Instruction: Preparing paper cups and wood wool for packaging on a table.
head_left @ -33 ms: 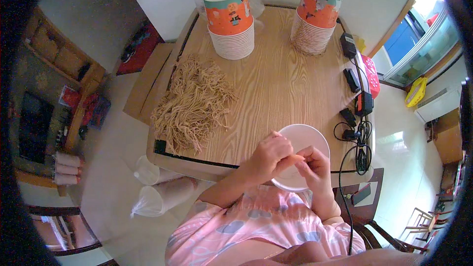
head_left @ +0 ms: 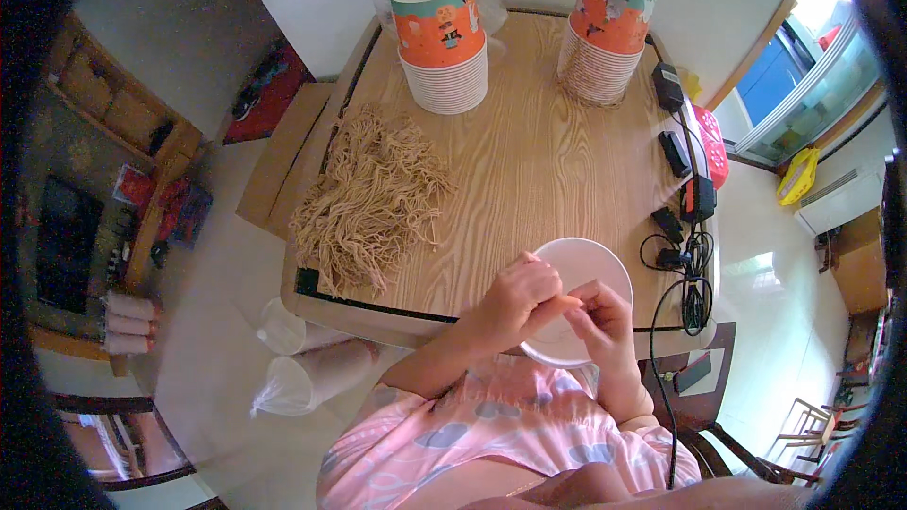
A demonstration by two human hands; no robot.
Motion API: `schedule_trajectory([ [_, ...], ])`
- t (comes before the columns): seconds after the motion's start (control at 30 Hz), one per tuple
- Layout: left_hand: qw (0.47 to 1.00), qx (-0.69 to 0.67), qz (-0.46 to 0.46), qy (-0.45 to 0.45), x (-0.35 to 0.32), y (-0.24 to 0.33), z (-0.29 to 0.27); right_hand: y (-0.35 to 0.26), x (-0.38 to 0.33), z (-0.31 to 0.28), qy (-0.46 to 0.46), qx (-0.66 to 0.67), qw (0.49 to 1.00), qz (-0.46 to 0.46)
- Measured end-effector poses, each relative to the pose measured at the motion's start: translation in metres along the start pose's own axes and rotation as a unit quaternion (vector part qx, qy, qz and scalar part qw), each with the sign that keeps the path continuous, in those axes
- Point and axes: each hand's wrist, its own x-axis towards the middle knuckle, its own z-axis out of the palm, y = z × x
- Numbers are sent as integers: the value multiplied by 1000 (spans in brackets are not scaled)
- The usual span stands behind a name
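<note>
My left hand is curled closed at the table's front edge, with its fingertips meeting those of my right hand. The right one is pinched, thumb against fingers. Whatever lies between the fingertips is hidden or too small to make out. Just behind and below both hands is a round white paper tub, its inside facing up and partly covered by them. To the left on the table lies a loose heap of tan, noodle-like strands, apart from both hands.
Two upside-down stacks of orange and green paper tubs, one left and one right, stand at the table's far side. Black adapters and coiled cables line the right edge. Plastic-wrapped stacks of tubs lie on the floor at left.
</note>
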Motion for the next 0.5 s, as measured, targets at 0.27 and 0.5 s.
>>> schedule_trajectory([
  [0.27, 985, -119, -92, -82, -4, 0, -7, 0, 0, 0, 7, -17, 1000, -3],
  [0.5, 973, -145, -144, -112, -3, 0, -13, 8, 1, -4, 4, 7, 1000, -16],
])
